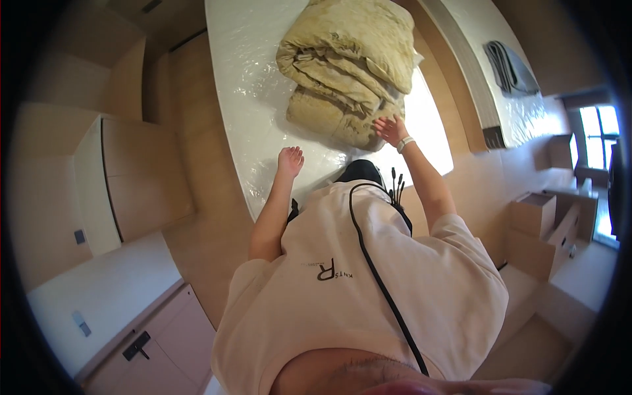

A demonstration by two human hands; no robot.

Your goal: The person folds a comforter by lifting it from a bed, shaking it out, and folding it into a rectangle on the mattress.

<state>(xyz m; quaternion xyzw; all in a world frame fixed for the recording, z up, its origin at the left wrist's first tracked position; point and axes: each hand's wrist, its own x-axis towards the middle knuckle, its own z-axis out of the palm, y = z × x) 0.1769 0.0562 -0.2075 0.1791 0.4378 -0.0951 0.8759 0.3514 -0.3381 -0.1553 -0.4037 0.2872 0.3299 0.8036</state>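
Observation:
A thick yellowish-beige quilt (349,62) lies folded in a bulky pile on a mattress (247,85) wrapped in shiny clear plastic. My right hand (391,130), with a white band at its wrist, is at the quilt's near right corner, fingers spread; whether it touches the cloth I cannot tell. Over the mattress's near left part hovers my left hand (291,161), palm turned up, fingers loosely extended and nothing in them. It is apart from the quilt.
A second plastic-wrapped mattress (517,122) at the right bears a folded grey cloth (510,68). Wooden cabinets (145,178) line the left, and a door with a black handle (137,345) stands lower left. A black cable (375,263) runs down my shirt. Drawers (536,214) are at the right.

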